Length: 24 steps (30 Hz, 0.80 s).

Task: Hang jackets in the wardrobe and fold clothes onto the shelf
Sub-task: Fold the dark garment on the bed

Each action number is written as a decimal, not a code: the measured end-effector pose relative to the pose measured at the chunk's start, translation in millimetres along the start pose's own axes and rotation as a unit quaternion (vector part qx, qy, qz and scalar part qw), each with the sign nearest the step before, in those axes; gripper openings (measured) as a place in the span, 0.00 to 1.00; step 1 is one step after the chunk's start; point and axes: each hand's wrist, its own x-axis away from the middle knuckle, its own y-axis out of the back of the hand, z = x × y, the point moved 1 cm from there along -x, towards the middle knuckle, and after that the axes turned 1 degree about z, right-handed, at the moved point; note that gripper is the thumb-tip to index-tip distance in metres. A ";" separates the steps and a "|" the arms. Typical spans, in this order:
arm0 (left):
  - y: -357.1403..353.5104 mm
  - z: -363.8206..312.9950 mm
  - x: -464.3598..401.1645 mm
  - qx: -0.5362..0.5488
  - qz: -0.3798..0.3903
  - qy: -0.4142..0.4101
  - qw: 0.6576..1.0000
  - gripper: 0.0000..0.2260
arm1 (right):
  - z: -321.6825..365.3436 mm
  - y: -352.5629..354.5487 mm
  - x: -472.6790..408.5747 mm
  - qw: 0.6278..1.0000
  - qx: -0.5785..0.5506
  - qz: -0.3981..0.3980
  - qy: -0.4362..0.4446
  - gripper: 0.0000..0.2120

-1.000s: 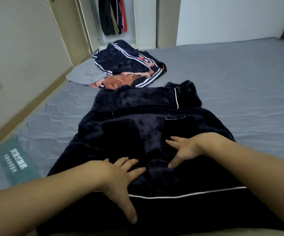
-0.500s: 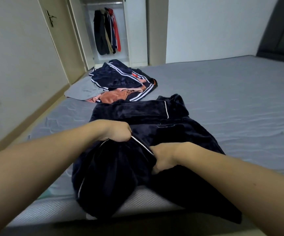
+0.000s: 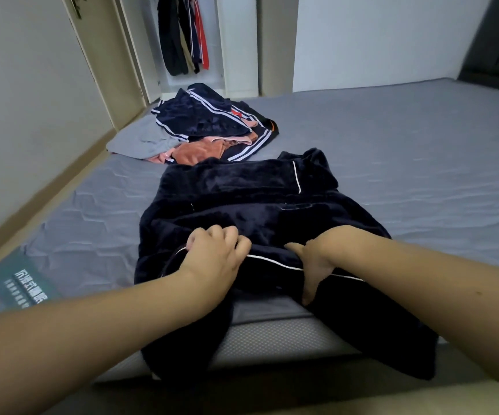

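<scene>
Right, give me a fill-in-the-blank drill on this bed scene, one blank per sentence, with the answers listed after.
1. Both hands, the left hand and the right hand, grip the dark ____ fleece garment.
2. That garment is edged with thin ____ piping.
3. The clothes pile lies on the grey ____.
4. Jackets hang in the open ____ beyond the pile.

Answers: navy; white; mattress; wardrobe

Green label (image 3: 25, 283) lying on the near left corner of the grey mattress (image 3: 391, 163), carrying a large line of white Chinese characters, only partly legible, smaller white line beneath blurring beyond reading, no other text showing legibly
</scene>
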 end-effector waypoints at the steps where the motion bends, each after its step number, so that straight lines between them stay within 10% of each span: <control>1: 2.8 1.8 -8.1 -0.011 -0.020 0.006 1.000 0.20 | -2.9 -0.8 -2.1 0.998 0.006 -0.055 -0.010 0.57; 7: 9.4 19.4 -40.7 -0.026 -0.151 -0.006 0.988 0.16 | -7.3 -8.5 -7.0 0.888 0.189 -0.416 -0.042 0.28; 11: -15.7 17.6 -26.8 0.136 0.106 0.042 0.984 0.44 | -23.7 -30.1 -12.0 0.981 -0.034 -0.189 -0.032 0.46; 14: -17.6 18.1 -24.7 0.094 0.248 0.063 0.962 0.56 | -28.7 -34.7 -12.0 0.995 0.039 -0.063 -0.072 0.60; 20: 1.6 76.8 -66.5 0.003 0.292 0.095 0.952 0.30 | -52.9 28.8 -22.7 0.950 0.217 -0.006 -0.225 0.26; 24: -1.4 160.7 -109.8 -0.141 0.100 0.170 0.970 0.19 | -94.5 112.0 -34.8 0.914 0.217 -0.163 -0.303 0.21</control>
